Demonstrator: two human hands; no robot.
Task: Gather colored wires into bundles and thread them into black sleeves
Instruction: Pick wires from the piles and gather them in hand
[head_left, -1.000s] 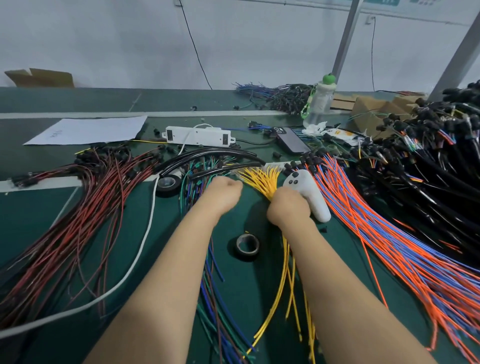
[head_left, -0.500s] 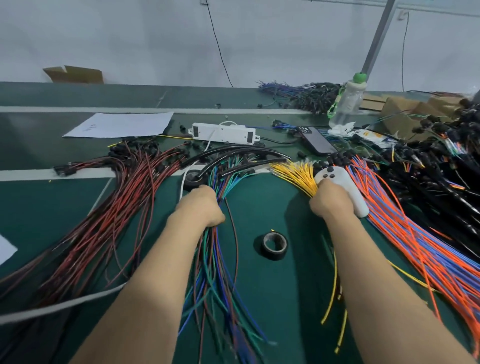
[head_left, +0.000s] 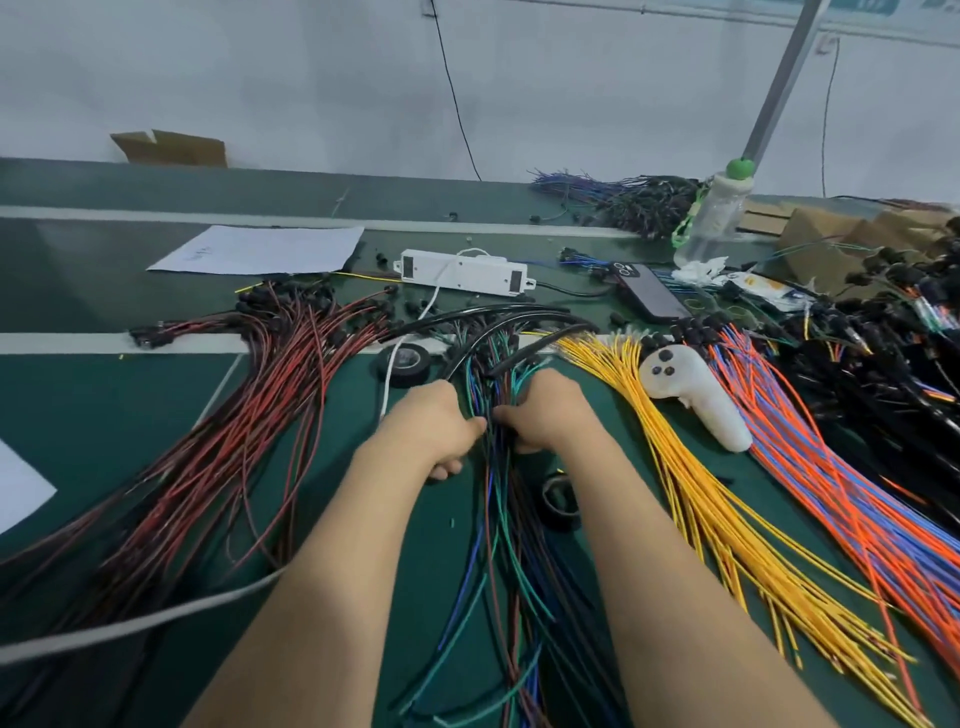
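**Mixed wires** (head_left: 501, 525): blue, green and brown. They lie down the middle of the green table (head_left: 93, 426), running from the black sleeves (head_left: 519, 318) to the near edge of view, where they are cut off.

**Hands:** my left hand (head_left: 431, 423) and my right hand (head_left: 553, 415) clasp this bundle from either side. My thumbs are close together over it and my fingers are curled under. The fingertips are hidden beneath my knuckles and the strands.

**Black sleeves:** curved tubes just beyond my hands. I cannot tell how many wires sit inside them. Their far ends are lost among dark connectors.

**Partly hidden**
- One tape roll (head_left: 561, 501) is half covered by my right forearm.
- A second tape roll (head_left: 405, 364) lies just past my left hand.
- A white cable (head_left: 130, 623) crosses that second roll and leaves the left edge blurred.

**Left side:** red-and-black wires (head_left: 234, 441) fan out and are cut off at the lower left corner.

**Right side**
- Yellow wires (head_left: 701, 493).
- A white controller (head_left: 691, 400), lying between the yellow wires and the orange-and-blue wires (head_left: 857, 493).
- A black harness pile (head_left: 909, 338) at the right edge, too tangled to sort.

**Open room**
- Bare green surface lies between the red-and-black wires and my left forearm.
- A narrower strip lies between my right forearm and the yellow wires.

**Far side:** a paper sheet (head_left: 260, 249), a white box (head_left: 467, 273) and a phone (head_left: 649, 291).
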